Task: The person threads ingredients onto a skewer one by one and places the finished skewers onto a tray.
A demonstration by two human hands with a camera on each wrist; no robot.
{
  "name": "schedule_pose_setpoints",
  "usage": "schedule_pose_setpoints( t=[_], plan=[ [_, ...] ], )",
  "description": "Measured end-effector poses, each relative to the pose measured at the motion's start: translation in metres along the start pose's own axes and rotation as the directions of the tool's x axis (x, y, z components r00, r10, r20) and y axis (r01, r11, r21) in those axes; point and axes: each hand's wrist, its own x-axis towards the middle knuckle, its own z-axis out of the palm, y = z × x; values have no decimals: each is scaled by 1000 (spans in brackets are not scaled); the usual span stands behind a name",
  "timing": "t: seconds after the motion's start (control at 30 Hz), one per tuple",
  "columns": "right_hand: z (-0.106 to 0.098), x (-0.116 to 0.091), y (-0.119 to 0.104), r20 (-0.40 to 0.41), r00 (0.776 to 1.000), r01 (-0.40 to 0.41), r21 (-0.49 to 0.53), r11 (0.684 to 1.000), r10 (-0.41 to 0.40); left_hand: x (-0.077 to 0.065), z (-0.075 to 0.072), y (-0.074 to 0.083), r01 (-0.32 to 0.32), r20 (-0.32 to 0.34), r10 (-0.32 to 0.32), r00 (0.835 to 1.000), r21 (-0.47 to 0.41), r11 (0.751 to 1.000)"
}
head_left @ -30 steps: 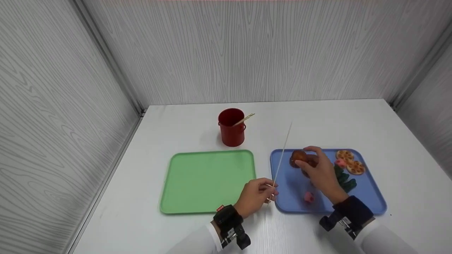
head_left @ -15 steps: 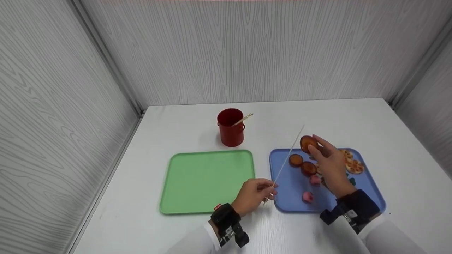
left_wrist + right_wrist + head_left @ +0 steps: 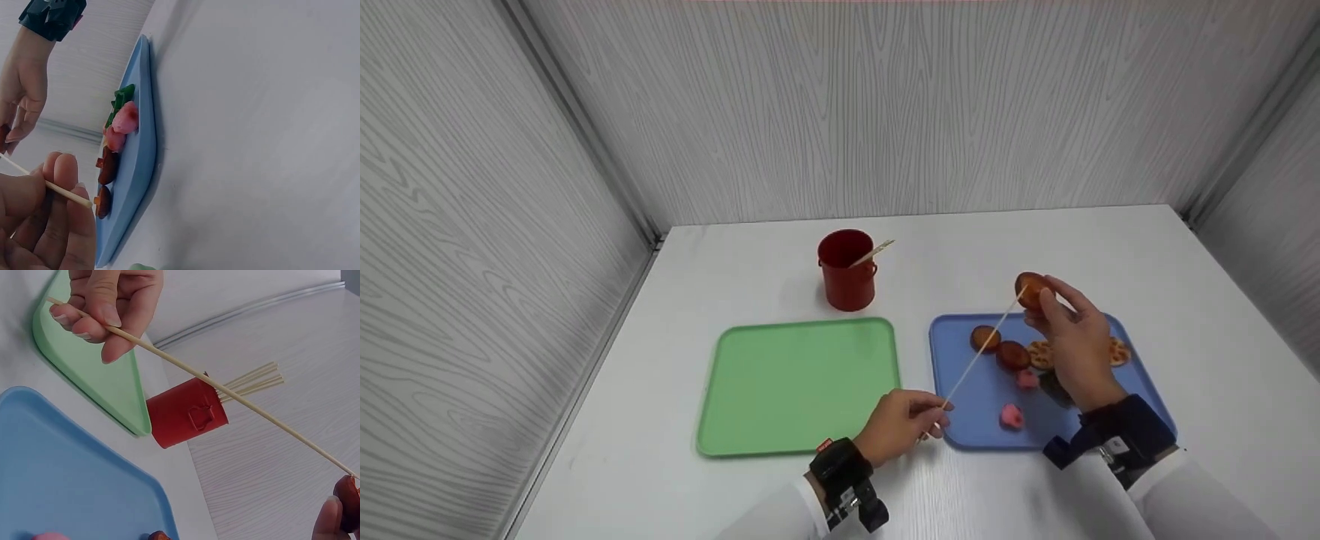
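Over the flat, rectangular green plastic tray [image 3: 802, 390] there is room for a hand to pass, save at its near right corner, where the left hand [image 3: 901, 424] stands in the way. Another way runs across the white table [image 3: 952, 262] between the cylindrical red bucket [image 3: 848, 289], whose thin pale sticks [image 3: 874, 253] jut out to the right, and the right hand [image 3: 1078, 346]. Over the rectangular blue plastic tray [image 3: 975, 425], the long, thin wooden skewer [image 3: 969, 369] slanting up to the rounded brown piece [image 3: 1030, 290] bars the left part, and two small pink lumps [image 3: 1012, 416] block the middle.
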Motion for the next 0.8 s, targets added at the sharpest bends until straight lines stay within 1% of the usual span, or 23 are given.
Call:
schedule_pose_setpoints(
  t=[0.13, 0.27, 0.47, 0.67, 0.8],
  plan=[
    [-2, 2, 0, -30, 999, -24, 4, 1000, 24, 0, 0, 1, 9, 7, -9, 1000, -4, 1000],
    [-3, 3, 1, -49, 998, -27, -7, 1000, 27, 1, 0, 1, 18, 21, -18, 1000, 7, 1000],
    [-7, 4, 4, -50, 999, 3, -49, 999, -5, 2, -4, 3, 43, 27, -45, 999, 82, 996],
    [-12, 5, 9, -50, 998, 31, -111, 993, -37, 2, -6, 2, 52, 38, -57, 998, 128, 990],
    [-13, 6, 14, -56, 995, 72, -144, 987, -81, 1, -7, 2, 45, 53, -54, 997, 169, 985]
  ],
)
